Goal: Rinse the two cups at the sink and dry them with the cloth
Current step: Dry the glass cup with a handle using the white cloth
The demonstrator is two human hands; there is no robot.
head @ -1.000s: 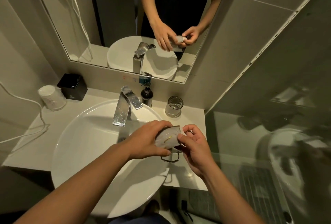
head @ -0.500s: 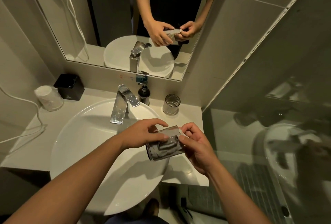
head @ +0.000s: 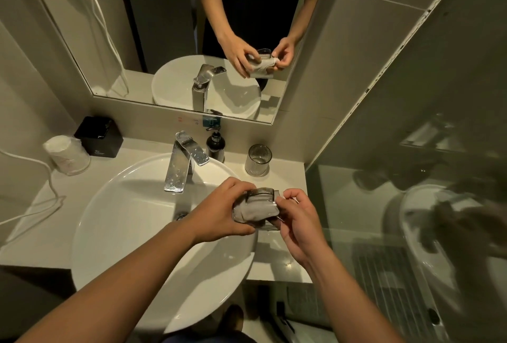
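A clear glass cup (head: 262, 194) lies tilted on its side over the right rim of the white basin (head: 123, 219). A grey cloth (head: 256, 210) is stuffed inside it. My left hand (head: 219, 213) grips the cup from the left. My right hand (head: 297, 222) pinches the cloth at the cup's right end. The second cup (head: 258, 159), ribbed glass, stands upright on the counter behind, right of the soap bottle (head: 216, 145).
The chrome tap (head: 182, 161) rises behind the basin. A black box (head: 98, 136) and a wrapped white cup (head: 65, 154) sit at the counter's far left, with a white cable (head: 49, 178) beside them. A glass shower wall (head: 397, 205) stands close on the right.
The cloth, first wrapped over the cup's outside, is now inside the glass. Both hands turned the cup and rose slightly; the second cup stayed put.
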